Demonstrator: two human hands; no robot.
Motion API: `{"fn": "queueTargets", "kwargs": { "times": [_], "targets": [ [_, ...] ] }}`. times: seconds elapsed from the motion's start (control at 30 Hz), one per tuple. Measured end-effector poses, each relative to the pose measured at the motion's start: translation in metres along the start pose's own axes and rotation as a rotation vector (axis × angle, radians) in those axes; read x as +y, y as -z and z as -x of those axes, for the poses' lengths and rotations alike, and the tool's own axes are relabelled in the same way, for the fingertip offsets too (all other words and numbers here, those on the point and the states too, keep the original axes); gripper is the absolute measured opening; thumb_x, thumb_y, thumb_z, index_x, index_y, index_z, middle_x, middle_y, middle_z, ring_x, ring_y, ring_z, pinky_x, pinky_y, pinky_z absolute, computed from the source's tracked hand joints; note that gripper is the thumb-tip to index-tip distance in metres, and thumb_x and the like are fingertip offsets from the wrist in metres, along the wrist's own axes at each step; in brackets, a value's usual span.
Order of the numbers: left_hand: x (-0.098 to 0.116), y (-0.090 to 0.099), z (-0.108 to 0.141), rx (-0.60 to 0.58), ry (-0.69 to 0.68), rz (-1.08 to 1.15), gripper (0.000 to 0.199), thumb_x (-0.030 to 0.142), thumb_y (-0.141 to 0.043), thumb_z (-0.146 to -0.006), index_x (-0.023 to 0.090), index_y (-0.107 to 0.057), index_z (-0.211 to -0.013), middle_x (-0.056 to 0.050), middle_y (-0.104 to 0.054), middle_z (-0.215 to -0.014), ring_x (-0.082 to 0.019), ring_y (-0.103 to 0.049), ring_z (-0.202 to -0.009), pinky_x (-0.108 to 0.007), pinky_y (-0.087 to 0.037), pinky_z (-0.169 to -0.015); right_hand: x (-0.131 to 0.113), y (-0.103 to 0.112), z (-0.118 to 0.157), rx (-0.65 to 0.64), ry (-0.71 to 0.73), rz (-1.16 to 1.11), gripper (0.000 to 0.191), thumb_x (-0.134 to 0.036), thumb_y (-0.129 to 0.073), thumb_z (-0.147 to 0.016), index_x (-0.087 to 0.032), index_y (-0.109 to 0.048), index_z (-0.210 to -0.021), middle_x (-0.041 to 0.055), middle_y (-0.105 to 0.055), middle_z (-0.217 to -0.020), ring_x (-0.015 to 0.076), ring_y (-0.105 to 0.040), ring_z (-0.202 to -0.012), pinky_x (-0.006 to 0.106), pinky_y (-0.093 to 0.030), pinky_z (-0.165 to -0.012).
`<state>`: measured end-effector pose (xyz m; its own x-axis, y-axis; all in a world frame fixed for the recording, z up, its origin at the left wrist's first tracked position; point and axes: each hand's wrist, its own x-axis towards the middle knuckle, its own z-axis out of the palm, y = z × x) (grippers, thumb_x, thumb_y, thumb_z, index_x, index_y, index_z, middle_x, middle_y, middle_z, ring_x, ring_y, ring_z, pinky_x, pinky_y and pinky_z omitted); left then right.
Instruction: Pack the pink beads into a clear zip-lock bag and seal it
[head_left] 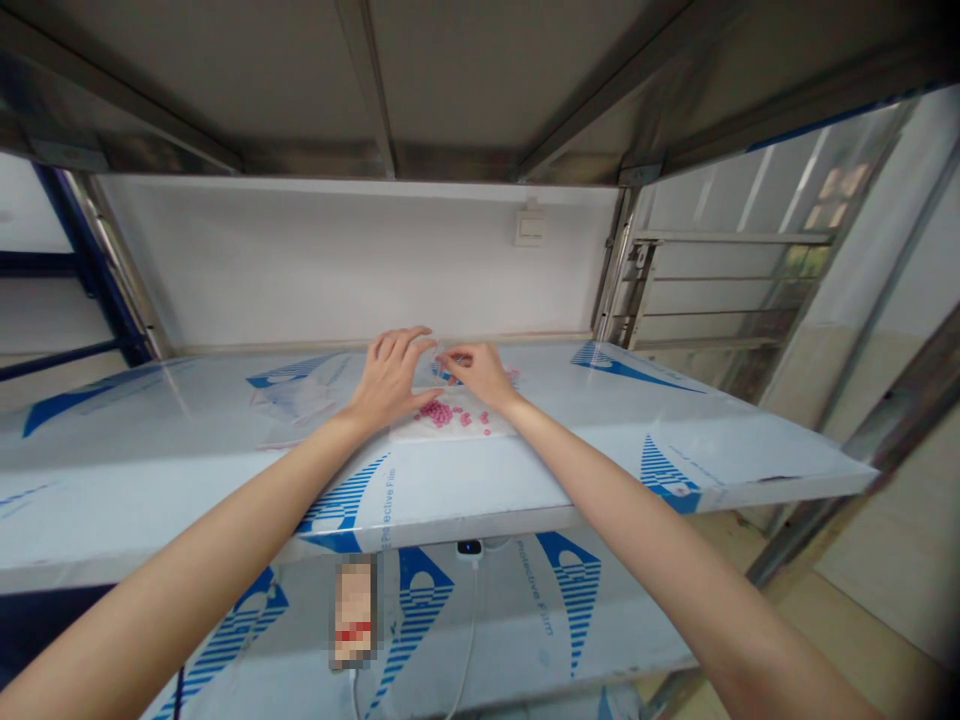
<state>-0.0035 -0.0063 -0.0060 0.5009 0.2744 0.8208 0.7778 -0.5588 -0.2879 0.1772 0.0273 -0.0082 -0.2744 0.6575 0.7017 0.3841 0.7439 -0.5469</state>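
Observation:
On the upper shelf, my left hand (394,370) is spread, thumb and fingers apart, beside a pale sheet with pink-red round shapes (439,413). I cannot tell whether these shapes are printed or loose pieces. My right hand (476,370) is just behind that sheet, with thumb and forefinger pinched together. Whatever lies in the pinch is too small to make out. Between the two hands is a small see-through item with blue and reddish marks (444,370), partly covered by the right fingers. Left of my left hand lies crumpled clear plastic (296,402).
Blue-printed protective film covers the upper metal shelf (480,475). Below, a lower shelf (517,640) holds a blurred-out phone-like object (354,612) with a cable and a small black-faced device (470,548). Another metal shelf (450,90) hangs overhead. A wall switch (529,228) is behind.

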Motion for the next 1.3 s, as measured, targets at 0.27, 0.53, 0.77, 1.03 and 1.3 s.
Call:
{"fn": "queueTargets", "kwargs": {
  "times": [0.27, 0.53, 0.77, 1.03, 1.3],
  "targets": [
    [-0.012, -0.007, 0.005, -0.075, -0.058, 0.007, 0.065, 0.047, -0.055, -0.085, 0.019, -0.035, -0.140, -0.014, -0.051, -0.137, -0.030, -0.039, -0.132, -0.053, -0.011, -0.115, -0.004, 0.000, 0.001, -0.027, -0.006, -0.058, 0.017, -0.020, -0.056, -0.082, -0.013, -0.071, -0.079, 0.0042, -0.072, -0.076, 0.0114, -0.064, -0.054, 0.021, -0.047, -0.058],
    [-0.014, -0.006, 0.003, -0.042, -0.083, -0.012, 0.063, 0.048, -0.060, -0.082, 0.020, -0.044, -0.136, -0.013, -0.059, -0.127, -0.030, -0.048, -0.122, -0.057, -0.011, -0.114, -0.002, -0.003, 0.001, -0.028, -0.043, -0.141, 0.016, -0.020, -0.056, -0.081, -0.013, -0.071, -0.077, 0.0047, -0.072, -0.076, 0.0118, -0.064, -0.053, 0.022, -0.049, -0.058],
    [-0.012, -0.006, 0.003, -0.006, -0.059, -0.006, 0.063, 0.046, -0.061, -0.081, 0.021, -0.044, -0.136, -0.011, -0.059, -0.126, -0.030, -0.048, -0.120, -0.058, -0.012, -0.113, -0.003, -0.004, 0.000, -0.021, -0.031, -0.171, 0.018, -0.021, -0.056, -0.081, -0.014, -0.070, -0.073, 0.0040, -0.070, -0.074, 0.0111, -0.063, -0.052, 0.022, -0.048, -0.056],
    [-0.008, -0.006, 0.003, -0.025, -0.008, -0.038, 0.070, 0.047, -0.060, -0.081, 0.019, -0.037, -0.141, -0.013, -0.055, -0.130, -0.030, -0.046, -0.120, -0.057, -0.012, -0.113, -0.010, -0.003, 0.001, -0.020, -0.066, -0.189, 0.017, -0.019, -0.055, -0.081, -0.013, -0.067, -0.072, 0.0032, -0.069, -0.071, 0.0097, -0.060, -0.050, 0.019, -0.046, -0.053],
    [-0.009, -0.007, 0.002, -0.038, 0.064, -0.019, 0.066, 0.049, -0.065, -0.077, 0.023, -0.046, -0.135, -0.012, -0.057, -0.123, -0.030, -0.047, -0.115, -0.058, -0.016, -0.110, -0.006, -0.003, 0.001, -0.053, -0.050, -0.131, 0.020, -0.026, -0.055, -0.084, -0.014, -0.069, -0.077, 0.0032, -0.070, -0.075, 0.0100, -0.062, -0.054, 0.020, -0.046, -0.057]
  ]
}}
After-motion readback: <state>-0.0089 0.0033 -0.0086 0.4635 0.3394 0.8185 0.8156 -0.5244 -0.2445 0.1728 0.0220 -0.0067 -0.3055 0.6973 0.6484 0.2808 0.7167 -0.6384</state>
